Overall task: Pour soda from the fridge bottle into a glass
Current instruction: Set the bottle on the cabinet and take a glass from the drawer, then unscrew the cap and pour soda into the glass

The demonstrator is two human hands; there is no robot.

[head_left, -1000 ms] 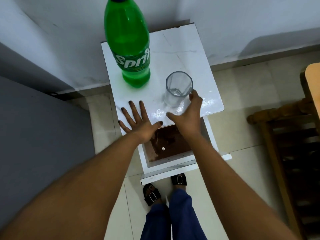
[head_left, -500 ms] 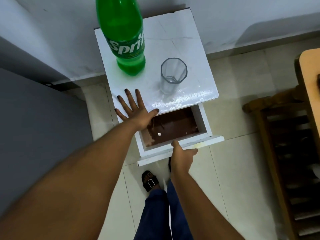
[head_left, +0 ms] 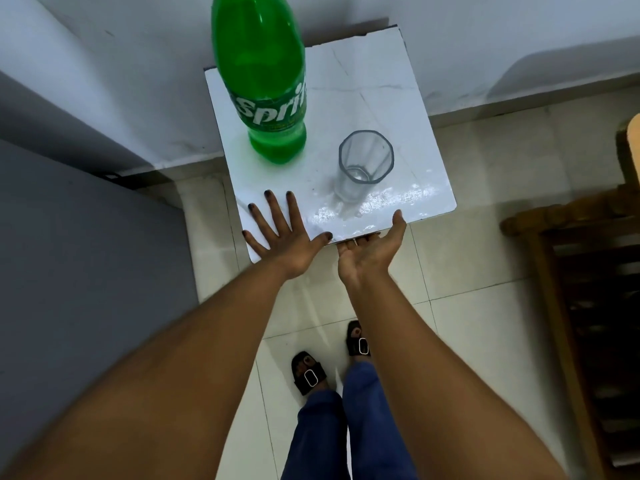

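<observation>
Both my hands at the front edge of the small white table (head_left: 398,98), bottle and glass waiting on top.

Seen from my head camera: my left hand (head_left: 284,237) lies flat and spread on the table's near left corner, holding nothing; my right hand (head_left: 372,249), palm up and open, presses its fingers under the table's front edge, gripping nothing else. The green Sprite bottle (head_left: 263,81) stands upright at the table's back left; the empty glass (head_left: 363,164) stands just right of it, apart, nearer me.
</observation>
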